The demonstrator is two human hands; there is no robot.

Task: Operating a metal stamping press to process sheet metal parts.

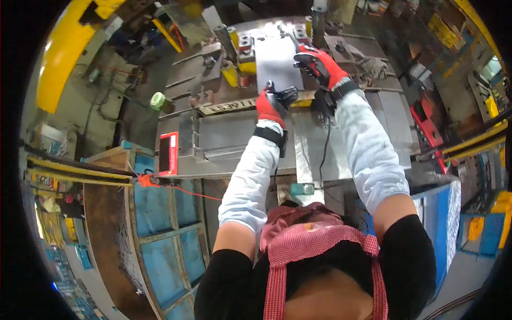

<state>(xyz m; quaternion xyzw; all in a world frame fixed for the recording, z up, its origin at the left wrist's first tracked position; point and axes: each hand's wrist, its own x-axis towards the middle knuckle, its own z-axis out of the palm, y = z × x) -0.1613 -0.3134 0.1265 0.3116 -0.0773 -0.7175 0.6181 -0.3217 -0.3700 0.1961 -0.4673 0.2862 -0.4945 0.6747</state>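
Observation:
A pale, flat metal sheet (277, 60) lies between the blocks and posts of a press die on the machine bed. My left hand (274, 102), in a red and black glove, is at the sheet's near edge, its thumb and fingers apart. At the sheet's right edge is my right hand (320, 65), gloved alike, with its fingers curled inward. A thin, light strip shows just beyond the right fingertips; whether they pinch it or the sheet's edge is too unclear to see. Light sleeves and black wrist straps cover both forearms.
Upright guide posts (318, 26) stand behind my right hand, and more die parts (229, 73) are to the left. A red-framed panel (168, 153) sits at the bench's left front. Blue-panelled framing (152, 200) stands lower left. A black cable (325, 149) hangs by my right forearm.

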